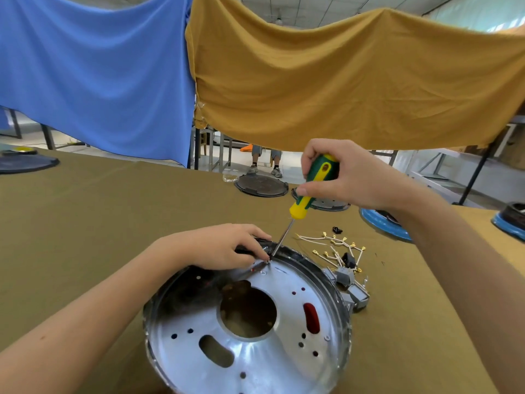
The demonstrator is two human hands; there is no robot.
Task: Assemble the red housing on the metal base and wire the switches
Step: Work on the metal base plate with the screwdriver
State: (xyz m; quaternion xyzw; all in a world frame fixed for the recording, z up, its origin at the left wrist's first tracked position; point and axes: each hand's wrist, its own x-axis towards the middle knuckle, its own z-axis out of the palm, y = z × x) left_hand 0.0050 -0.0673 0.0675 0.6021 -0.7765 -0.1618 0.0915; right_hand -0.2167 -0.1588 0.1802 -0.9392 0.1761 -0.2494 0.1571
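Where wires (335, 247) sprawl, base (250, 336) alongside

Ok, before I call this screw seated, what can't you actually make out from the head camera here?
- Screw head: too small, and the screwdriver tip and left hand fingers crowd it.
- Red housing: only slivers show through the slots of the metal base; the base covers the rest.
- Base's near rim: cut off by the bottom edge.
- Wires and grey switches: terminals too small to tell whether they are connected.
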